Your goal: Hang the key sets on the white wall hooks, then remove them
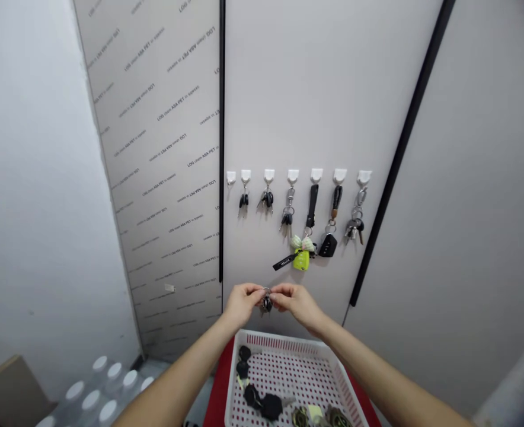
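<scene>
My left hand (243,302) and my right hand (296,303) are raised together in front of the wall, fingers pinched on a small key ring with a dark key (267,301) between them. Below them sits a white perforated basket (333,363) holding several black keys and fobs (262,402). On the wall above is a row of white hooks (293,175). Most carry key bunches, among them one with a yellow-green tag (302,258). The leftmost hook (230,177) is bare.
The basket rests on a red surface (220,385). Several white-capped bottles (97,394) stand on the floor at lower left beside a brown box (8,385). A film-covered panel (164,148) with printed text stands left of the hooks.
</scene>
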Motion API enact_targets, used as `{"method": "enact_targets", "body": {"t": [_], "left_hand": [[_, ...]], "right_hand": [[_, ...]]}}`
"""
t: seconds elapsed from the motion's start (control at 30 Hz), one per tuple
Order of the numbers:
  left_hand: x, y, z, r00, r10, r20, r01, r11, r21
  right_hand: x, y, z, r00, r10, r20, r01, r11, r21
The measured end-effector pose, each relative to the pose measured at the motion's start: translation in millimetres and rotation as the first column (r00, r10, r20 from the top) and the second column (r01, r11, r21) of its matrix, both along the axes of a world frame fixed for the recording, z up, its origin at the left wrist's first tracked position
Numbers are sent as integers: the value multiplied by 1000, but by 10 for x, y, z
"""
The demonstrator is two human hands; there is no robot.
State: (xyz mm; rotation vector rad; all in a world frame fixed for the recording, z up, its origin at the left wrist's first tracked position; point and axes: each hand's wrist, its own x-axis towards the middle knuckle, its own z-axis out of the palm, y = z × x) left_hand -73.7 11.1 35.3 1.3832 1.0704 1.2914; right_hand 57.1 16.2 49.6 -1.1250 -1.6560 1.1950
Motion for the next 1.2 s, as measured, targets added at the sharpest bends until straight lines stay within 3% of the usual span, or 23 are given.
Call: {"method": "enact_targets", "body": {"t": [0.2, 0.33, 0.43, 0.7, 0.8, 0.9, 1.07, 1.2], "left_hand": [[-115, -21, -42, 1000, -14, -18, 16, 997, 74], [-160, -34, -106, 996, 3, -94, 3, 999, 54], [-216, -16, -58, 992, 34, -117, -28, 998, 54], [-319, 33, 333, 985, 21, -168, 0, 992, 122], [-319, 48, 469, 975, 41, -218, -13, 991, 130], [-346, 78, 581, 969, 73, -235, -37, 987, 154], [-502, 176, 762, 964, 120, -236, -70, 975, 211], [-670, 267, 952, 941, 201, -273, -127, 956, 265]], "right_hand": [[-123, 45, 22, 994, 15, -113, -12, 1000, 24], [-135, 50, 78, 991, -46, -123, 48, 999, 10], [-134, 47, 102, 988, -86, -128, 86, 996, -8], [-209, 87, 130, 995, -98, -27, 99, 993, 63], [-303, 95, 189, 999, -25, -24, 28, 993, 111], [-403, 106, 256, 998, 36, -54, -28, 991, 128], [-549, 176, 398, 984, -8, -177, 28, 993, 111], [-720, 276, 617, 977, -25, -211, 63, 983, 173]]}}
